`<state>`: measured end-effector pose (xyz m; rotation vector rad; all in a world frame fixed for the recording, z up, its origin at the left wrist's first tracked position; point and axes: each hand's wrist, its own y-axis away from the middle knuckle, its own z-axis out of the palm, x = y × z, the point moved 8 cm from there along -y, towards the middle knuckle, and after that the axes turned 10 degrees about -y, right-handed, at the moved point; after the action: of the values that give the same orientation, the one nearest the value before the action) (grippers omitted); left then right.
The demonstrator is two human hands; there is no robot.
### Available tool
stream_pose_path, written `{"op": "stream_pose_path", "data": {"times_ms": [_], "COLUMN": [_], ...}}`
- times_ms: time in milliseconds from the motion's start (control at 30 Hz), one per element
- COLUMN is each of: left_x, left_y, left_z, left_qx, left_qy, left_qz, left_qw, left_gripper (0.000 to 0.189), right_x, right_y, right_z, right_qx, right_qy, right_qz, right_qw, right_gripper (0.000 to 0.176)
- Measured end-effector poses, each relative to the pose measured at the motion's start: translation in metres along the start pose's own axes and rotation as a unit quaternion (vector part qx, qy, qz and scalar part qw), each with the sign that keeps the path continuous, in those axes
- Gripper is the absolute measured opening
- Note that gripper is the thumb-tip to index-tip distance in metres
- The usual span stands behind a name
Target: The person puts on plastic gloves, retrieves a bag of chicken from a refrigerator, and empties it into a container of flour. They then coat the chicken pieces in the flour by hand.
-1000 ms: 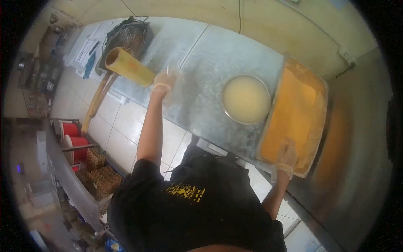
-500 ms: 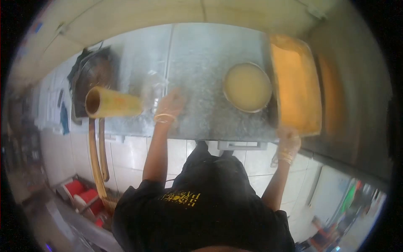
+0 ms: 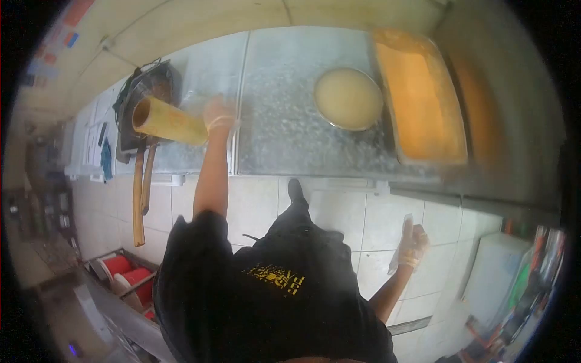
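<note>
My left hand (image 3: 219,114), in a clear glove, reaches over the counter at the end of a wide yellowish roll (image 3: 172,121) with a hollow core, which looks like cling film. Its fingers are smeared by motion. The roll lies tilted, its open end over a dark tray (image 3: 158,81) with brown contents. My right hand (image 3: 414,243), gloved too, hangs low over the floor in front of the counter. Its fingers are curled in, and a pale, thin, see-through piece shows along them; I cannot tell what it is.
A round bowl (image 3: 348,98) of pale contents stands on the metal counter (image 3: 278,121), beside a long tray (image 3: 417,91) of orange contents. Wooden handles (image 3: 139,193) jut past the counter's front edge. Red rolls (image 3: 130,278) sit in a box at lower left, and a white box (image 3: 496,266) stands at right.
My left hand has moved left and away from me to the roll's end. My right hand has dropped back from the orange tray's near corner. The view has shifted.
</note>
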<state>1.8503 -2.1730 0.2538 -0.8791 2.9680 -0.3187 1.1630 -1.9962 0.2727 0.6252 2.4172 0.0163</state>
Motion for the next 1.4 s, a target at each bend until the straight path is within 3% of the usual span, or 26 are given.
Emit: {"op": "stream_pose_path", "data": {"times_ms": [67, 100, 133, 167, 200, 233, 300, 333, 367, 433, 467, 567, 667, 733, 800, 900, 1000, 1100, 1133, 1200, 1233, 1300, 1333, 1400], "left_x": [0.032, 0.047, 0.067, 0.102, 0.128, 0.155, 0.234, 0.274, 0.306, 0.362, 0.391, 0.445, 0.502, 0.537, 0.582, 0.664, 0.760, 0.864, 0.892, 0.934, 0.949, 0.973, 0.991, 1.025], "left_y": [0.051, 0.077, 0.109, 0.146, 0.193, 0.242, 0.337, 0.379, 0.429, 0.521, 0.559, 0.640, 0.683, 0.715, 0.751, 0.803, 0.862, 0.913, 0.937, 0.994, 1.018, 1.061, 1.082, 1.119], "left_z": [-0.034, -0.032, -0.029, -0.026, -0.010, 0.005, -0.014, -0.055, -0.039, -0.034, -0.052, -0.056, -0.089, -0.059, -0.062, -0.052, -0.041, -0.041, -0.057, -0.109, -0.132, -0.164, -0.172, -0.180], "left_qx": [0.030, -0.052, -0.133, -0.185, -0.265, -0.348, -0.498, -0.510, -0.570, -0.651, -0.668, -0.780, -0.816, -0.842, -0.865, -0.787, -0.777, -0.757, -0.792, -0.861, -0.888, -0.891, -0.863, -0.796], "left_qy": [0.111, 0.125, 0.138, 0.168, 0.308, 0.431, 0.428, 0.212, 0.230, 0.295, 0.348, 0.367, 0.275, 0.226, 0.219, 0.140, 0.111, 0.101, 0.127, 0.149, 0.156, 0.076, 0.057, 0.015], "left_qz": [0.039, 0.002, -0.034, 0.053, 0.061, 0.046, 0.049, 0.164, 0.209, 0.317, 0.377, 0.303, 0.359, 0.358, 0.327, 0.460, 0.477, 0.452, 0.413, 0.382, 0.360, 0.423, 0.483, 0.592], "left_qw": [0.993, 0.991, 0.981, 0.967, 0.912, 0.831, 0.753, 0.817, 0.761, 0.623, 0.539, 0.405, 0.360, 0.334, 0.311, 0.386, 0.396, 0.462, 0.432, 0.302, 0.238, 0.146, 0.138, 0.123], "left_gripper": [0.042, 0.042, 0.042, 0.043, 0.043, 0.043, 0.039, 0.034, 0.033, 0.036, 0.039, 0.044, 0.038, 0.036, 0.032, 0.028, 0.027, 0.028, 0.032, 0.039, 0.042, 0.051, 0.052, 0.054], "right_x": [0.051, 0.073, 0.083, 0.087, 0.093, 0.095, 0.108, 0.126, 0.140, 0.162, 0.179, 0.218, 0.226, 0.256, 0.298, 0.369, 0.448, 0.546, 0.576, 0.626, 0.637, 0.657, 0.670, 0.696], "right_y": [0.019, 0.029, 0.039, 0.051, 0.062, 0.070, 0.091, 0.104, 0.116, 0.124, 0.126, 0.127, 0.122, 0.113, 0.102, 0.079, 0.059, 0.051, 0.051, 0.050, 0.039, 0.015, 0.003, -0.025], "right_z": [0.001, -0.001, -0.006, -0.008, -0.011, -0.010, -0.022, -0.035, -0.044, -0.059, -0.067, -0.085, -0.136, -0.151, -0.175, -0.215, -0.257, -0.291, -0.309, -0.345, -0.364, -0.412, -0.425, -0.450], "right_qx": [0.039, 0.055, 0.056, 0.061, 0.069, 0.013, -0.066, -0.072, -0.074, 0.006, 0.014, -0.009, -0.056, -0.065, -0.016, 0.034, 0.087, 0.187, 0.215, 0.264, 0.300, 0.370, 0.357, 0.337], "right_qy": [-0.218, -0.320, -0.335, -0.353, -0.370, -0.353, -0.313, -0.324, -0.339, -0.529, -0.557, -0.635, -0.691, -0.711, -0.730, -0.733, -0.738, -0.671, -0.647, -0.600, -0.613, -0.635, -0.676, -0.693], "right_qz": [0.076, 0.108, 0.104, 0.101, 0.101, 0.065, 0.010, 0.068, 0.125, 0.115, 0.124, 0.138, 0.157, 0.152, 0.149, 0.178, 0.200, 0.294, 0.317, 0.359, 0.331, 0.273, 0.294, 0.276], "right_qw": [0.972, 0.940, 0.935, 0.928, 0.921, 0.933, 0.947, 0.941, 0.929, 0.841, 0.821, 0.760, 0.703, 0.684, 0.667, 0.655, 0.638, 0.654, 0.660, 0.664, 0.651, 0.621, 0.574, 0.574], "right_gripper": [0.037, 0.040, 0.040, 0.041, 0.041, 0.037, 0.034, 0.036, 0.040, 0.037, 0.037, 0.041, 0.049, 0.054, 0.056, 0.060, 0.061, 0.058, 0.057, 0.055, 0.054, 0.052, 0.048, 0.045]}}
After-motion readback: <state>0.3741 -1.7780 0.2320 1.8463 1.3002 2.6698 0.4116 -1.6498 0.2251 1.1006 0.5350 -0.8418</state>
